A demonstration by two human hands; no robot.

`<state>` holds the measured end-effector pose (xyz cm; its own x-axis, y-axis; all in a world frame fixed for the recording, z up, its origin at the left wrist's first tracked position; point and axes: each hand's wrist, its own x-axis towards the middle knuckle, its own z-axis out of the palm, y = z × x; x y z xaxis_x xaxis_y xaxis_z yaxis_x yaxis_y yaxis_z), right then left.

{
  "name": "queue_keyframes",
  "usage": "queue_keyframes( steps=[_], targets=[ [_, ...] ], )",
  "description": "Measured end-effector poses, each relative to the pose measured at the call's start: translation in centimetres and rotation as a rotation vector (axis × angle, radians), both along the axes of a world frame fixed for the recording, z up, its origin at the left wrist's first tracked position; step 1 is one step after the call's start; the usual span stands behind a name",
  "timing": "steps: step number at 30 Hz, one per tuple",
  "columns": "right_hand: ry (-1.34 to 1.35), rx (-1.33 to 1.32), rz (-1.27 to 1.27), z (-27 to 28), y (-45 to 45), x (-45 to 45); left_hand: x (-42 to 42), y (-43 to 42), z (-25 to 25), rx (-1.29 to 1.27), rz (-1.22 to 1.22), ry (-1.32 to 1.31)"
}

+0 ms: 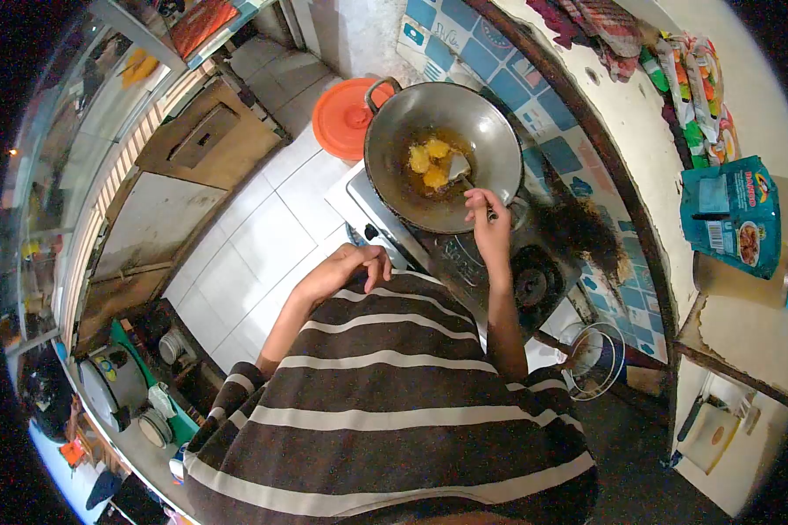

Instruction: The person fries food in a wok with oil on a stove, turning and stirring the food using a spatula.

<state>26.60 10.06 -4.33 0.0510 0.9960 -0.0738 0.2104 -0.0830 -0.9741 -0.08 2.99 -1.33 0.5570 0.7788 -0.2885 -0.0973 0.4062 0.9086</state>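
A large wok (495, 118) sits on the stove (464, 262), with golden pieces of food (431, 157) frying in oil at its bottom. My right hand (488, 210) is closed around the handle of a spatula (460, 168) over the wok's near rim. The spatula's flat blade lies beside the food, touching or very near it. My left hand (359, 262) hangs in front of my striped shirt, near the stove's front edge, its fingers loosely bent and apart with nothing in them. The spatula's handle is partly hidden by my right fingers.
An orange lidded bucket (341, 118) stands left of the wok. The second burner (532, 284) is to the right, near a wire strainer (597, 363). A teal food pouch (732, 217) lies on the right ledge. A wooden cabinet (179, 166) stands across the tiled floor.
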Motion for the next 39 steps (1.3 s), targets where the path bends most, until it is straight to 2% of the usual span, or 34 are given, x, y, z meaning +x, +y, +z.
queue_keyframes(
  steps=[6, 9, 15, 21, 25, 31, 37, 39],
  targets=[
    [0.11, 0.035, -0.013, -2.0, 1.0, 0.8, 0.1, -0.1, -0.1, 0.009, 0.002, -0.001],
    [0.084, 0.014, -0.049, -2.3, 1.4, 1.3, 0.2, -0.1, 0.2, 0.017, 0.012, 0.0],
    [0.127, 0.132, -0.016, -4.2, 2.7, 1.5, -0.1, -0.3, 0.1, 0.0, 0.007, 0.003],
    [-0.029, 0.164, -0.012, -1.6, 2.5, 1.6, -0.5, -0.5, 0.2, -0.005, 0.038, -0.003],
    [-0.252, 0.239, -0.061, -2.0, 2.1, 2.8, -0.5, -0.5, -0.4, -0.026, 0.045, -0.02],
    [-0.259, 0.239, -0.039, -3.3, 1.3, 3.7, -0.1, -0.3, -0.8, -0.009, 0.045, -0.027],
    [-0.161, 0.1, 0.002, -3.3, 0.4, 3.8, 0.1, 0.4, -0.6, 0.005, 0.001, -0.052],
    [-0.019, 0.041, 0.014, -3.7, 0.4, 4.3, 0.4, 0.4, -0.6, -0.007, 0.023, -0.047]
  ],
)
